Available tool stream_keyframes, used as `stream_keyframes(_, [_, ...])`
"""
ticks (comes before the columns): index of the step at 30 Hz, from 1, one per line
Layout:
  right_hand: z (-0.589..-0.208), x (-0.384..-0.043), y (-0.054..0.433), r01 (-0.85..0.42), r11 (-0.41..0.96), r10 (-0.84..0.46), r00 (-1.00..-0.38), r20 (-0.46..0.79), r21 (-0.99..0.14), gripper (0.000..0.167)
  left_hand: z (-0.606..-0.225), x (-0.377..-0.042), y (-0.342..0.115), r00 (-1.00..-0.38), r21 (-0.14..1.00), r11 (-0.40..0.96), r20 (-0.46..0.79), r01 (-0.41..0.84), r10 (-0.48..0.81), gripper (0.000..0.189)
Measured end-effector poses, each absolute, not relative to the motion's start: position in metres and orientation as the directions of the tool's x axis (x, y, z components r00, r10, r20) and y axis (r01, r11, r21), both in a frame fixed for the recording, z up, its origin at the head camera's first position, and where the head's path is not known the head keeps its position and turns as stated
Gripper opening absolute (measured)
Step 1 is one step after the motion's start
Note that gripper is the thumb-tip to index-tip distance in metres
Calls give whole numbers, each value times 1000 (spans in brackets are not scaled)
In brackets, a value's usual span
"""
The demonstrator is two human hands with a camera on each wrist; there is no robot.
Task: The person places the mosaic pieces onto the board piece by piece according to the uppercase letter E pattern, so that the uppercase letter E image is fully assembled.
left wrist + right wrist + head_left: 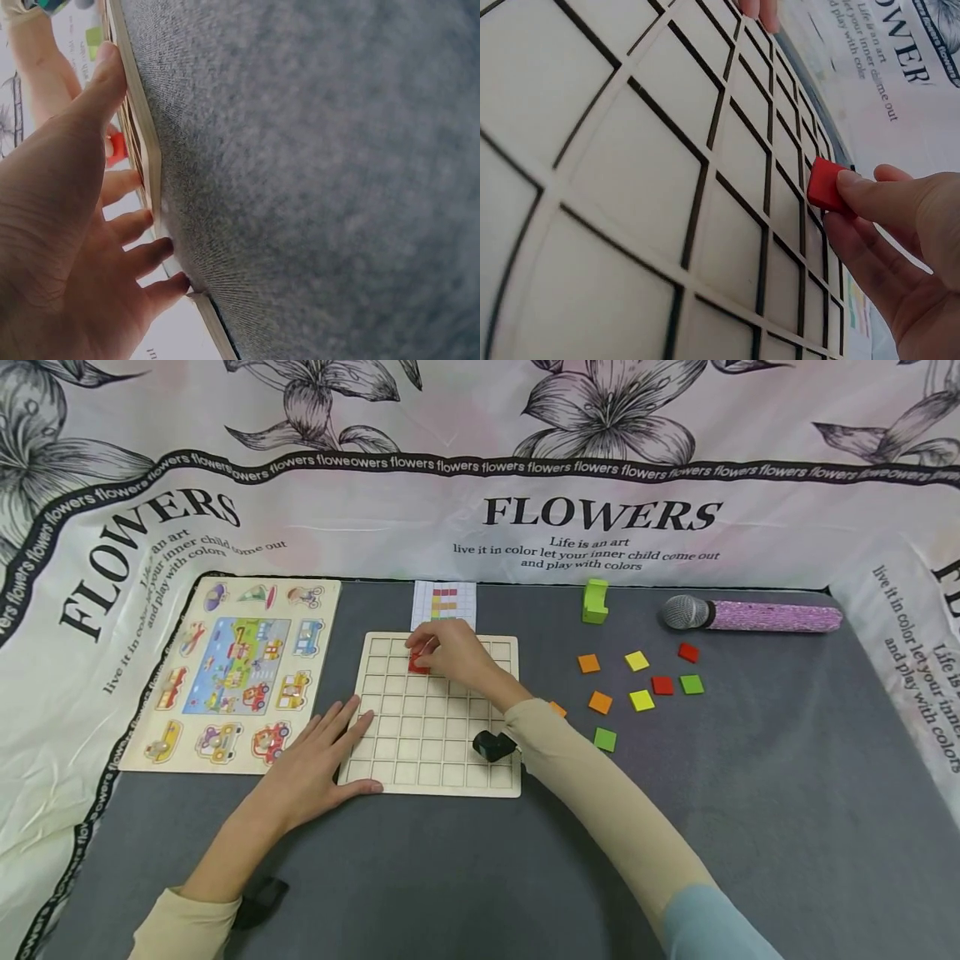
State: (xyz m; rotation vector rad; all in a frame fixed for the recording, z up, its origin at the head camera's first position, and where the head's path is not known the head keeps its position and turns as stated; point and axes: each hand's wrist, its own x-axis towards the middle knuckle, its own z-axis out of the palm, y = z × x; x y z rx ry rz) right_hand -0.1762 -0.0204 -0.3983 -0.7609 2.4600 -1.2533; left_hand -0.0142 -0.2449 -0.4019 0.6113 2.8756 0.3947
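Observation:
A pale wooden grid board point(420, 752) lies on the grey table. At its far left part my right hand point(457, 653) pinches a red square tile point(417, 663). In the right wrist view the red tile point(825, 184) is held tilted between thumb and fingertips, close over the grid. My left hand point(311, 768) spreads its straight fingers along the board's left edge, with the thumb at the near left corner. The left wrist view shows this left hand point(90, 217) touching the board's side. A grid card with coloured squares point(457, 597) lies just beyond the board, partly behind my right hand.
Loose orange, yellow, red and green tiles point(641, 700) lie right of the board, one orange tile partly behind my right forearm. Farther back are a green block point(595, 602) and a pink microphone point(772, 617). A vehicle picture puzzle point(168, 685) lies on the left.

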Motion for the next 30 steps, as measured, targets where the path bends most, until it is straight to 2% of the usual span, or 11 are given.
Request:
stream_keyframes(5, [-401,-174,-24,-392,522,-592,-806,10,-758,19,-401,-14,-244,-901,292,881,-115,372,418,94])
stream_keyframes(9, [-403,-173,-22,-391,549,-580,-815,1,-738,17,-401,-14,-243,-900,288,882,-119,373,420,95])
stream_keyframes(18, [-394,-169,-11,-363,515,-594,-804,-18,-777,19,-400,-15,-243,-897,296,877,-116,379,427,94])
stream_keyframes(24, [-373,-160,36,-373,454,-584,-810,46,-809,24,-402,-15,-243,-899,299,880,-124,371,421,95])
stream_keyframes(30, [-365,-155,114,-400,529,-493,-863,113,-749,26,-401,-14,-244,-900,301,881,-128,364,416,95])
